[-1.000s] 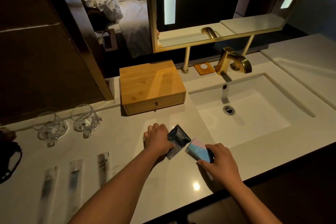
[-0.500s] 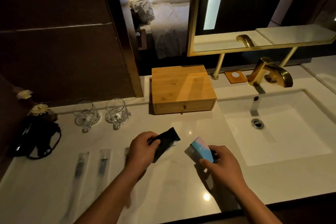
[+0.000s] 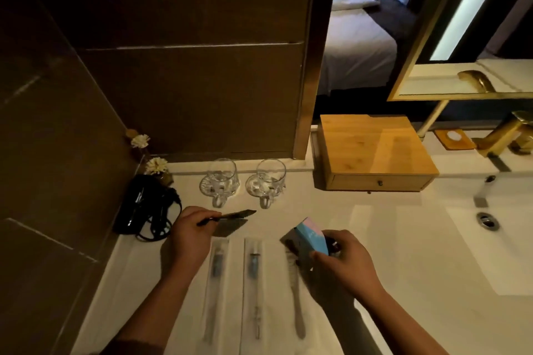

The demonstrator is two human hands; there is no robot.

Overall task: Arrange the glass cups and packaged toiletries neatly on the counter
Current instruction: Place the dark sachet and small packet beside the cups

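Two glass cups point(image 3: 219, 181) point(image 3: 267, 183) with handles stand side by side at the back of the white counter point(image 3: 403, 282). My left hand point(image 3: 189, 235) grips a flat black sachet point(image 3: 230, 215) edge-on, just in front of the left cup. My right hand point(image 3: 344, 261) holds a small blue and pink box point(image 3: 310, 239) tilted above the counter. Three long clear-wrapped toiletry packets point(image 3: 215, 288) point(image 3: 253, 291) point(image 3: 297, 297) lie in a row below my hands; the box hangs over the top of the right one.
A wooden drawer box point(image 3: 372, 150) sits right of the cups. A black hair dryer with cord point(image 3: 147, 207) and two white flowers point(image 3: 155, 166) fill the left corner. The sink basin point(image 3: 490, 239) and gold tap point(image 3: 507, 132) lie right. A dark wall rises behind.
Both hands have carried the sachet and the box leftward, from beside the sink to the spot in front of the cups and above the packets. The view has swung left.
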